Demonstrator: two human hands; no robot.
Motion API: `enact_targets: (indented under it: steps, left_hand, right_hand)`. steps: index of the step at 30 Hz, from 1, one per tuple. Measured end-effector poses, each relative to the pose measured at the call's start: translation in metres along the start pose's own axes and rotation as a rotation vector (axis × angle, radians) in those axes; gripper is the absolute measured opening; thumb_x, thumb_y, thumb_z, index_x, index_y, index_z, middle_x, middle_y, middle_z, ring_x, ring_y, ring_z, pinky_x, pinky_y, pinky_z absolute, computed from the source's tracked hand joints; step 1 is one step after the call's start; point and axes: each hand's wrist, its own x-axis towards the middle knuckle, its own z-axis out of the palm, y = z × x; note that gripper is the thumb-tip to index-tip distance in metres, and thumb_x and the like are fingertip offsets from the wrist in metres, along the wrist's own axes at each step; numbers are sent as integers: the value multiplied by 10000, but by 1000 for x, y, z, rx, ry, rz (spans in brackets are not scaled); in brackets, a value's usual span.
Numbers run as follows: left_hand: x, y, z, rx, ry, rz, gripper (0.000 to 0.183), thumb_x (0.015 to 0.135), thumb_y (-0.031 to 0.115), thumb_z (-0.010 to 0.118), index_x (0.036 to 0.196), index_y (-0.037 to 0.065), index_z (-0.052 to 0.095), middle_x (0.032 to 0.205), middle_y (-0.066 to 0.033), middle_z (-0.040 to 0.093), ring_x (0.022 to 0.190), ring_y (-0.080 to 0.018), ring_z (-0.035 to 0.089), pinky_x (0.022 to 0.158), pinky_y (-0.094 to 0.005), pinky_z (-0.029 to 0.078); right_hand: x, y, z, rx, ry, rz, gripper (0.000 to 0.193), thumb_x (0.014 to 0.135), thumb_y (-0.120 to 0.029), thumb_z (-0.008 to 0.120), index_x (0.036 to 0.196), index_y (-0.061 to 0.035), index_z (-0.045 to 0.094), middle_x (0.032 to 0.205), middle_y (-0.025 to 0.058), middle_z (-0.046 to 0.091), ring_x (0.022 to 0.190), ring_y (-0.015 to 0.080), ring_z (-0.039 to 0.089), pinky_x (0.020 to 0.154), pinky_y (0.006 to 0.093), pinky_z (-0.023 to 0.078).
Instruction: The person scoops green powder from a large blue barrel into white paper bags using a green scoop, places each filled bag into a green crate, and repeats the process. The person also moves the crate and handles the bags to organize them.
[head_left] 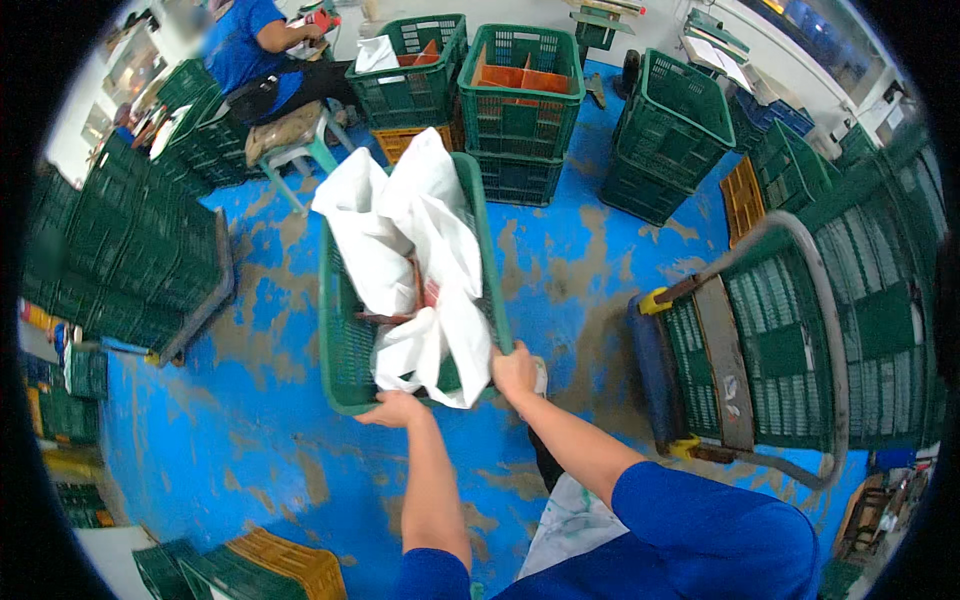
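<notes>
A green plastic crate point(330, 330) is in front of me, its long sides running away from me. Inside lie several white bags point(440, 240), bunched and partly folded, some rising above the rim. Between them shows a bit of a reddish-brown divider point(385, 318). My left hand point(396, 409) grips the crate's near edge, fingers partly hidden at the rim. At the near right corner, my right hand point(514, 373) is closed on the rim. Whether the crate's base touches the floor is hidden.
Green crates point(520, 110) with orange dividers stand beyond, beside another stacked pair point(672, 130). At right is a trolley point(740, 350) with a grey metal handle. Crate stacks point(140, 250) line the left. A person in blue point(245, 45) sits on a stool point(300, 150) at far left.
</notes>
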Motion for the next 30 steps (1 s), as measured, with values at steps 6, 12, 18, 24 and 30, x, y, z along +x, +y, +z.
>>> enact_targets:
  steps: [6,12,18,24,30]
  left_hand:
    - [110,116,180,68,-143,29,568,777,73,546,1272,-61,301,1088,-317,527,986,-420,565,841,-470,458]
    - [172,201,294,299,-216,77,550,802,219,504,1270,-30,355,1123,-307,533,1006,-449,546,864,-489,426]
    - [194,240,346,402,-193,182,457,790,187,498,1171,-51,412,1068,-310,560,978,-439,566,845,-487,438]
    - [206,238,365,399,-171,73,426,797,171,516,1150,-48,419,1014,-274,587,940,-432,585,810,-489,457]
    - [222,225,364,1506,-442,1256,389,877,262,443,1118,-43,439,994,-271,584,911,-428,585,736,-520,478]
  right_hand:
    - [174,-172,34,-31,-877,-128,801,805,-587,513,1270,54,392,1187,293,504,1124,434,476,931,473,406]
    - [472,-301,-44,-410,555,-882,657,736,-356,678,1211,6,406,1209,181,482,1083,368,483,911,490,383]
    - [589,-336,-79,-864,417,-639,468,797,-332,629,1167,-94,468,1127,88,525,1084,285,507,915,532,352]
    - [525,-295,-84,-1047,409,-664,164,831,-146,461,959,-119,560,948,44,549,919,210,549,828,422,397]
    - [319,-150,-103,-849,420,-569,198,815,-146,478,991,-119,565,1003,43,538,946,225,519,876,455,395]
